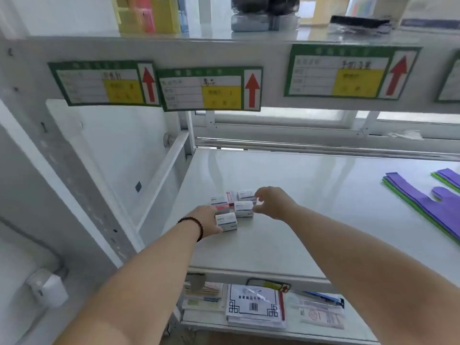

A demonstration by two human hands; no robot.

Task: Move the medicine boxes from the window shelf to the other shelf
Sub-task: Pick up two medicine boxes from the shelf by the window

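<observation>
Both arms extended over shelf (pixel 311 195). Left hand (pixel 207 220) clamped on nearest box (pixel 226 221); right hand (pixel 272 202), fingers parted, touching second box (pixel 244 209). Remaining boxes (pixel 232 197) just beyond. Print illegible.

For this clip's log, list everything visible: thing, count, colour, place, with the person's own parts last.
Small cardboard medicine boxes: about six, white and red, clustered on middle shelf.
Grey metal shelf: one, middle level.
Flat plastic bags: stack, purple and green, shelf right.
Label cards: at least three, green-yellow with red arrows, upper rail.
Bagged papers: several, white, bottom shelf.
Beaded bracelet: one, dark, left wrist.
Left hand: gripping nearest box.
Right hand: fingers pinching at a box.
</observation>
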